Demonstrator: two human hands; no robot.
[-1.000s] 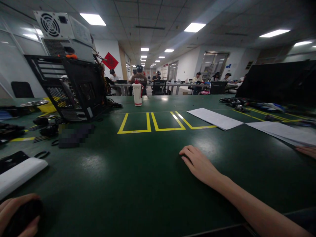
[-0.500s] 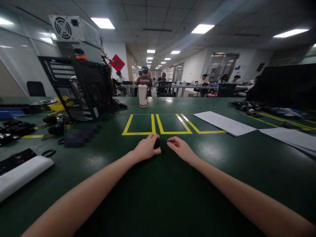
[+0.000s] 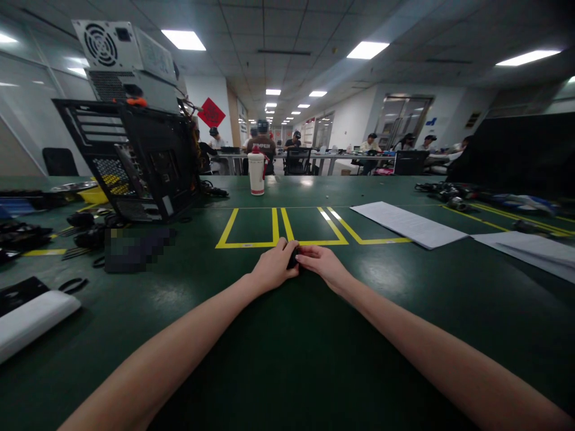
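Observation:
Just in front of the yellow tape marks, my left hand [image 3: 275,263] is wrapped round a small, rounded black object that looks like a computer mouse [image 3: 293,257]. Most of it is hidden by the fingers. From the other side my right hand [image 3: 324,267] meets it, thumb and fingers pinched together at its right edge. Both hands are close together at the middle of the green table [image 3: 251,371], with the forearms reaching in from the lower corners.
Left stands an open black computer case [image 3: 135,158] with power supplies [image 3: 126,51] on top. Nearby are black cables [image 3: 92,230] and a long white object [image 3: 38,323]. A white cup [image 3: 257,173] stands at the back; paper sheets [image 3: 406,224] lie right. People sit at far tables.
My left hand came from the lower left to the middle, carrying the black mouse. My right hand shifted slightly left and its fingers closed on the mouse. The hand at the right edge left view.

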